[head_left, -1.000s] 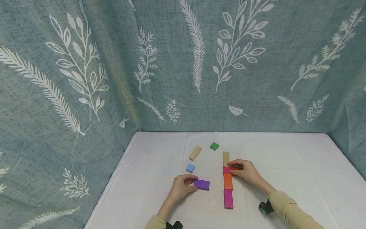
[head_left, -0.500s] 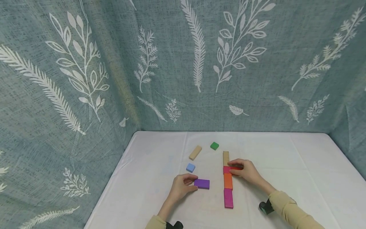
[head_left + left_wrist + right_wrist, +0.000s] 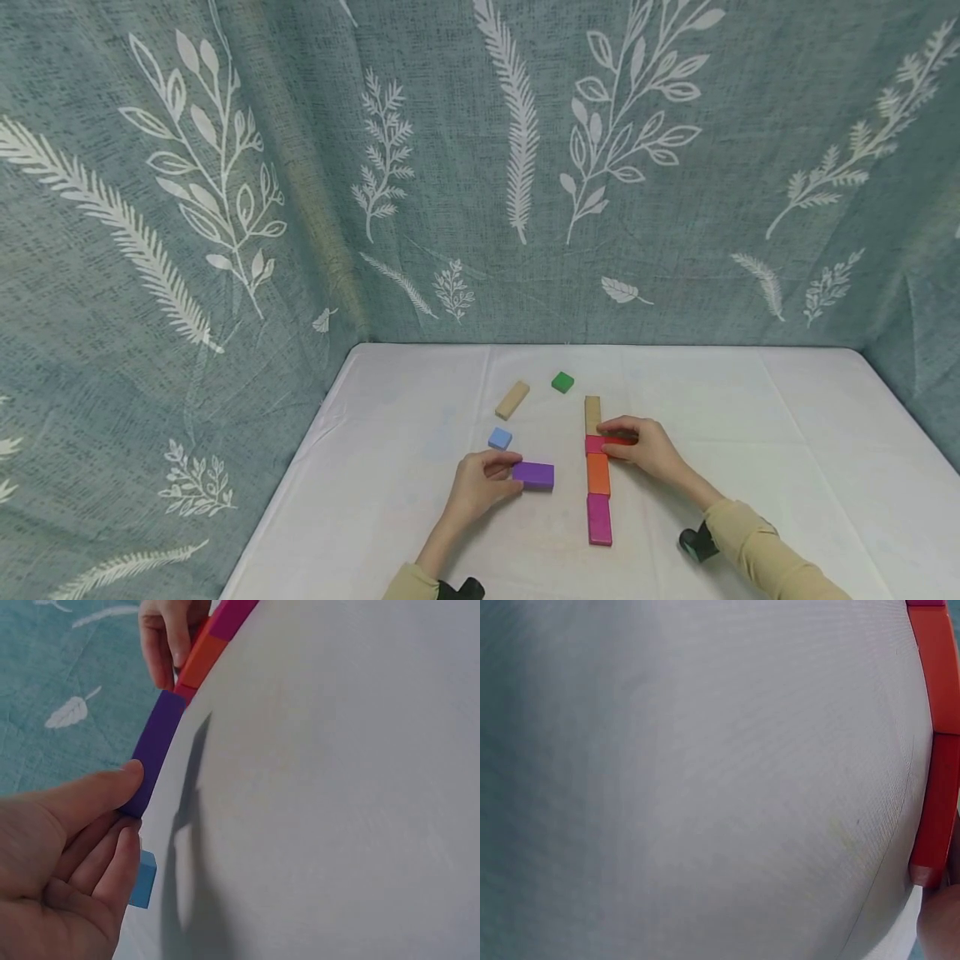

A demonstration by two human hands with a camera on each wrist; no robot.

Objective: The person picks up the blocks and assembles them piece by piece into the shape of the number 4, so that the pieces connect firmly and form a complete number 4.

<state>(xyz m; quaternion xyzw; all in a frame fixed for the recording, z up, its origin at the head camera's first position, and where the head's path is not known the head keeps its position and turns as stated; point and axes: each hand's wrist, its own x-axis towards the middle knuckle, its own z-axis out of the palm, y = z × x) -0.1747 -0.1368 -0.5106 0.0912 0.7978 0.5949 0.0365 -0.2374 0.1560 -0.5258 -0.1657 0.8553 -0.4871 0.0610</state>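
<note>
My left hand (image 3: 477, 487) pinches one end of a flat purple block (image 3: 533, 477) between thumb and fingers. In the left wrist view the purple block (image 3: 154, 750) hangs above the table, its shadow lying apart from it. My right hand (image 3: 648, 454) grips a red block (image 3: 935, 810), which juts rightward from a row of blocks and is mostly covered by the fingers in the head view. From far to near, that row runs plain wood block (image 3: 592, 414), small pink block (image 3: 594, 445), orange block (image 3: 597, 475) and magenta block (image 3: 599, 521).
Left of the row lie a small light-blue block (image 3: 500, 438), a loose plain wood block (image 3: 512, 400) and a small green block (image 3: 562, 382). All rest on a table with a white cloth (image 3: 750, 408). A leaf-patterned curtain (image 3: 450, 167) rises behind and at the sides.
My left hand has shifted slightly right and away from me, carrying the purple block a bit closer to the row. The right hand and the other blocks stay where they were.
</note>
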